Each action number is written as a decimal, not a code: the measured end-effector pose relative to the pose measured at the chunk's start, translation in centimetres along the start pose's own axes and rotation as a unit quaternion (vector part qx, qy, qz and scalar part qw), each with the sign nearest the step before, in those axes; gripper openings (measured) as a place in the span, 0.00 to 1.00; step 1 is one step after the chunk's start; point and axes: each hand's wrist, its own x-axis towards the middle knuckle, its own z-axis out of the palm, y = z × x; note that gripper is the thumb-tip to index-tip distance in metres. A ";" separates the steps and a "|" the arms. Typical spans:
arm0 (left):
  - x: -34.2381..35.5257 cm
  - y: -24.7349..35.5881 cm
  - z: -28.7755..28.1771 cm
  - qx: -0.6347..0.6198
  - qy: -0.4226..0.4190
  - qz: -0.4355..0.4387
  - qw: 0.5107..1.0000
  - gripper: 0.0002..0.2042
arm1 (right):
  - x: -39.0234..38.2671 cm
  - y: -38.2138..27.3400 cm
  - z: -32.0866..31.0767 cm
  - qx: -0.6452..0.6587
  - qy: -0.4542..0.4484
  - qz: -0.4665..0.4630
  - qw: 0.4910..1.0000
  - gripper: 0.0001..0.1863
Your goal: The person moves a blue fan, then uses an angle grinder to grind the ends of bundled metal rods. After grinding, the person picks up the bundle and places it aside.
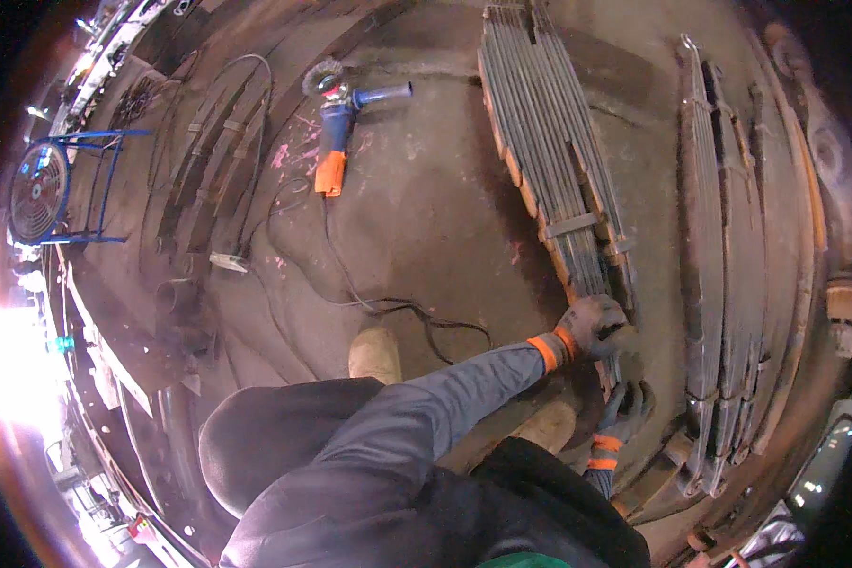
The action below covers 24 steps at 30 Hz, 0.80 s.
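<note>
A long leaf spring pack (544,123) of stacked steel leaves lies on the floor, running from the far middle toward me. Metal clips (571,225) band its leaves partway along. At the near end my left hand (596,325), in a grey glove with an orange cuff, is closed around the pack; the hand hides what lies under its fingers. Just nearer to me, my right hand (627,409), gloved alike, is beside the tip of the spring with thumb and fingers apart. Whether it touches the steel is hard to see.
An angle grinder (334,133) with a wire brush lies on the floor at far left, its cord (350,284) looping toward my boot (374,355). More leaf springs (705,237) lie along the right. A blue-framed fan (40,189) stands at the left edge.
</note>
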 end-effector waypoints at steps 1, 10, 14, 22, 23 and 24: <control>-0.2 -0.1 0.0 -0.041 0.009 -0.008 0.999 0.08 | 0.0 0.0 -0.2 0.011 0.002 0.005 1.000 0.16; 5.3 1.7 -2.7 -0.398 0.507 -0.227 0.730 0.18 | -0.3 0.8 -1.4 0.130 -0.022 0.078 0.988 0.17; 6.5 -0.9 -12.2 -0.410 0.473 -0.189 0.757 0.28 | -1.4 0.7 -1.4 0.203 0.036 0.140 0.969 0.20; 3.5 -6.4 -14.6 -0.399 0.498 -0.370 0.675 0.25 | -1.5 0.7 -1.3 0.096 0.022 0.152 0.983 0.25; 3.2 -6.7 -13.2 -0.416 0.485 -0.359 0.681 0.24 | -1.3 0.9 -1.3 0.115 0.014 0.156 0.981 0.25; 2.9 -7.0 -11.8 -0.344 0.519 -0.391 0.678 0.22 | -1.2 1.1 -1.4 0.108 0.010 0.158 0.981 0.25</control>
